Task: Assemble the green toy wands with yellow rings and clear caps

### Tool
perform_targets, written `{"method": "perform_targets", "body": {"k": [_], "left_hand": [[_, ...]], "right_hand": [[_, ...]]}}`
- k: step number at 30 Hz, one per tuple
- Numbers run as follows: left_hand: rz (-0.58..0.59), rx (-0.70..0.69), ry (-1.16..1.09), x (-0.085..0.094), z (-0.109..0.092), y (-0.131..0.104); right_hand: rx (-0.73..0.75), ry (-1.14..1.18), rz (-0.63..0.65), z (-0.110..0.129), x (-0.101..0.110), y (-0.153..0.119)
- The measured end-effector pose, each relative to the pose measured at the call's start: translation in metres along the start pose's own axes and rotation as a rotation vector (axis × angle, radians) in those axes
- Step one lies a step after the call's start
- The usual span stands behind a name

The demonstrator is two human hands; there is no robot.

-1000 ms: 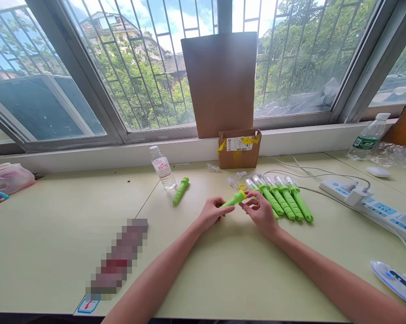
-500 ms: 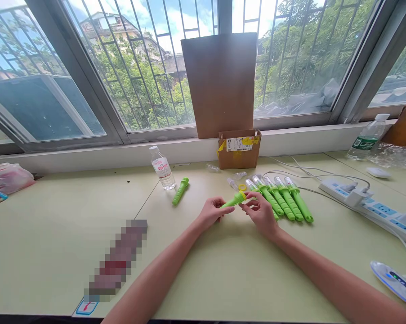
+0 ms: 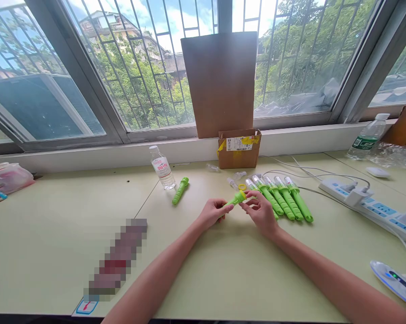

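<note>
My left hand (image 3: 216, 211) is closed around a green plastic tube-shaped handle (image 3: 237, 198), held tilted just above the table. At the handle's wider upper end sits a yellow ring (image 3: 243, 194), and the fingertips of my right hand (image 3: 258, 210) pinch there. Just beyond my right hand lie several green handles with clear tops (image 3: 285, 198), side by side. A loose yellow ring (image 3: 242, 186) and small clear plastic caps (image 3: 232, 183) rest behind my hands. Off to the left, one more green handle (image 3: 180, 191) lies alone, without a clear top.
A water bottle (image 3: 162, 168) stands back left, and a small cardboard box (image 3: 239, 155) is against the sill. On the right are a white power strip (image 3: 368, 204), cables and a white oval device (image 3: 394, 282). A blurred-out item (image 3: 118, 261) lies front left.
Both hands stay nearly in place around the green handle. My left fingers have shifted slightly on it; the other objects have not moved.
</note>
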State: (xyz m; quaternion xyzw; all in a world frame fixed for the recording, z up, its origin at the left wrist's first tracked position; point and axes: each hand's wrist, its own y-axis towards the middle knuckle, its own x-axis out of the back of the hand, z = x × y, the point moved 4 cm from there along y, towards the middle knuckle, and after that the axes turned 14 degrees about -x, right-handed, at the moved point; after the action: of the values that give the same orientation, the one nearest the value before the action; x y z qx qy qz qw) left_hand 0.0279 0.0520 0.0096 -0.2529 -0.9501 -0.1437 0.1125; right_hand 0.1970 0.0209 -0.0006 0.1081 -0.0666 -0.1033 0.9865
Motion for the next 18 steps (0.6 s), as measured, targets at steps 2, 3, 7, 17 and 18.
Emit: {"method": "perform_targets", "body": {"k": [2, 3, 7, 17, 18], "left_hand": [[0.023, -0.001, 0.019, -0.0006, 0.0016, -0.0003], [0.028, 0.005, 0.030, -0.0008, 0.0030, -0.0004], [0.022, 0.016, 0.058, -0.0009, 0.0071, 0.0001], [-0.046, 0.001, 0.004, -0.0015, 0.0006, -0.0013], [-0.044, 0.002, 0.000, -0.0018, -0.0001, -0.0014]], "right_hand": [[-0.001, -0.004, 0.005, 0.0000, -0.0002, 0.0005], [-0.002, -0.007, 0.011, -0.0002, -0.0004, 0.0008], [-0.017, 0.001, 0.038, -0.0023, -0.0019, 0.0019], [-0.034, 0.014, 0.018, -0.0049, -0.0023, 0.0011], [-0.040, 0.016, 0.018, -0.0050, -0.0024, 0.0014]]}}
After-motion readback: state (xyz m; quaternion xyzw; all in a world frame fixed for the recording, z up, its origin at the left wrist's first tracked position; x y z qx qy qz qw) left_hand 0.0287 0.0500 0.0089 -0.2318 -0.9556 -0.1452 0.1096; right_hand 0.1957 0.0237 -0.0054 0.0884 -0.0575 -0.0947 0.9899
